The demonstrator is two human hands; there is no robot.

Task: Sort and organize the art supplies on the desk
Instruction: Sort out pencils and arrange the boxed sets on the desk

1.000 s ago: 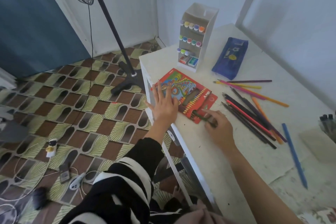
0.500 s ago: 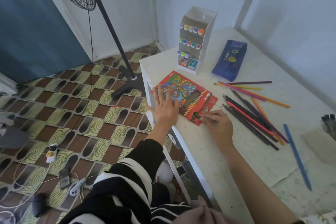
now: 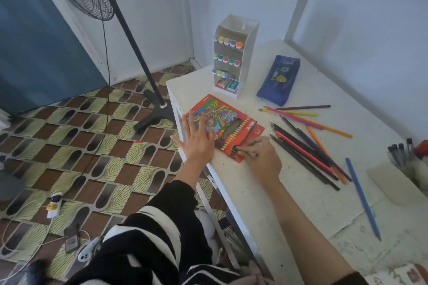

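Fingers: left hand (image 3: 199, 140) lay spread flat on the pencil box (image 3: 228, 120) — right hand (image 3: 261, 157) pinched pencils (image 3: 235, 151) at its opening.
Remaining: loose pencils (image 3: 308, 148) lay unboxed nearby.

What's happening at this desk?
A person is tidying coloured pencils. The left hand lies flat on the red pencil box, holding it down on the desk. The right hand, fingers curled, is at the pencil ends in the box's open end. Loose pencils lie to the right.
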